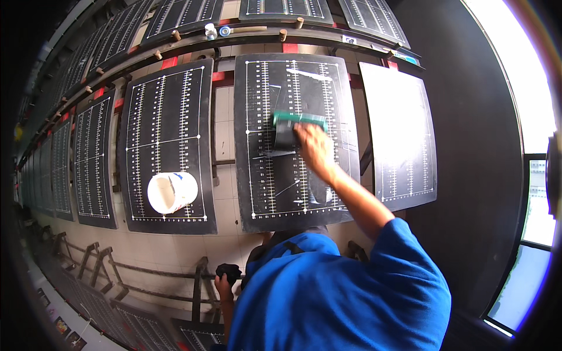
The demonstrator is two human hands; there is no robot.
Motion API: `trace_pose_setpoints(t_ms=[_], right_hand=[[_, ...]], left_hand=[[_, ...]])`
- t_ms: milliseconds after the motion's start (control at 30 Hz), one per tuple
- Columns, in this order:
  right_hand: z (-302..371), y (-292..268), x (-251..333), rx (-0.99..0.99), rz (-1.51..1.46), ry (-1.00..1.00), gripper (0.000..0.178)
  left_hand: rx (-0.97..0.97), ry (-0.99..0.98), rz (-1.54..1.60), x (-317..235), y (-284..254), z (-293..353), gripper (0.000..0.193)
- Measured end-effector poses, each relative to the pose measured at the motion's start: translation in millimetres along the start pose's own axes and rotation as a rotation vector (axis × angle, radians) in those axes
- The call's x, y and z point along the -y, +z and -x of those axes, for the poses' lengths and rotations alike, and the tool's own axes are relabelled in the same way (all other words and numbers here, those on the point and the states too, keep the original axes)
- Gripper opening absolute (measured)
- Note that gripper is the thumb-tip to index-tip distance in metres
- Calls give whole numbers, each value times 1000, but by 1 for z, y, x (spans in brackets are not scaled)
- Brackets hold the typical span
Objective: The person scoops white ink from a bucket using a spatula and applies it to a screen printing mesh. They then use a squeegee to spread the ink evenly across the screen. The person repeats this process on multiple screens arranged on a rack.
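Note:
My right hand (316, 149) is closed around a wide scraper (285, 118) with a green bar and a dark flat part, blurred by motion. The scraper lies over the upper middle of a dark board (243, 175) printed with white ruler-like scales and a thin border line. White smears streak this board, the longest near its top edge, with others lower down. Low beside my body, my left hand (223, 288) grips a black crumpled cloth (229, 271).
A white bucket (182, 192) stands on the left neighbouring board (170, 117). Glare whitens another board (401, 134) at the right. Beyond, a dark rail (246, 40) carries wooden pegs, a small white bottle (211, 31) and a tape roll (225, 31). Metal frames (146, 272) stand behind me.

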State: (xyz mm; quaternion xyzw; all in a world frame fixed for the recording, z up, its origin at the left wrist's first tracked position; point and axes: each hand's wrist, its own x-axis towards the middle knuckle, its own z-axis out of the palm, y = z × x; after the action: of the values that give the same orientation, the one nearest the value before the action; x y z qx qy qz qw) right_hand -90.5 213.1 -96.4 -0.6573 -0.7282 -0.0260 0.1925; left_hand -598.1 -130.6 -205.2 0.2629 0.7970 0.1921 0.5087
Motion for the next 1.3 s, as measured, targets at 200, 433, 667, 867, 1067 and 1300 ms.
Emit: trace_pose_setpoints(t_ms=[200, 433, 667, 867, 1067, 1300], right_hand=[[-19, -45, 2, 203, 60, 170, 24], [-158, -13, -98, -135, 199, 293, 11], [-59, 6, 43, 23, 112, 52, 21], [95, -74, 121, 327, -115, -63, 51], [124, -107, 127, 282, -112, 11, 55], [88, -52, 112, 179, -34, -68, 45]], left_hand=[[7, -74, 313, 29, 15, -21, 23], [-92, 12, 84, 27, -6, 2, 23], [-13, 65, 36, 103, -6, -10, 25], [77, -235, 372, 15, 16, -11, 24], [28, 67, 253, 93, 11, -72, 23], [12, -111, 393, 77, 4, -37, 19]])
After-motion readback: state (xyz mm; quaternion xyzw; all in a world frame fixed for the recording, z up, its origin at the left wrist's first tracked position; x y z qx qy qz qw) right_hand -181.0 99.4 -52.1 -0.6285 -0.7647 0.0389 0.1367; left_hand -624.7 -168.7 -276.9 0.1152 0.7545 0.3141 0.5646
